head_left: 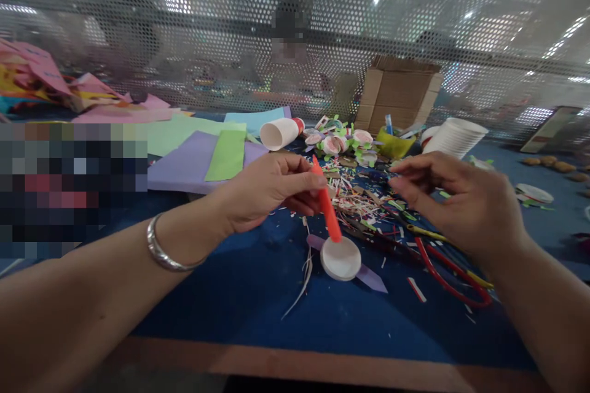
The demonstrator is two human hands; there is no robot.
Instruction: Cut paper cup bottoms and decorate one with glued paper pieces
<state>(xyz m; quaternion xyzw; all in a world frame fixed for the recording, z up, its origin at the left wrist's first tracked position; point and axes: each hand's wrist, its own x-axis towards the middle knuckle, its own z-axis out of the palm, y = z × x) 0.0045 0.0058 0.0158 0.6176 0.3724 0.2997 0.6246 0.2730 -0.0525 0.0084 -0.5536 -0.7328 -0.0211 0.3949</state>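
Between the thumb and fingers of my left hand (281, 190) is an orange-red marker pen (329, 212), held tilted with its lower end just over a small round white paper cup base (341, 259). Purple paper strips (372, 278) stick out from both sides of that base on the blue table. My right hand (454, 196) hovers to the right above the paper scraps, thumb and fingertips slightly apart, with nothing visible in it. Below it lie scissors with red handles (454, 279) and another tool with yellow handles (428, 232).
Paper shreds (359, 199) cover the middle of the blue table (258, 301). Behind them are decorated cup pieces (334, 144), a white paper cup (279, 134), stacked cups (456, 135), a yellow container (395, 145) and a cardboard box (399, 95). Coloured paper sheets (184, 163) lie left.
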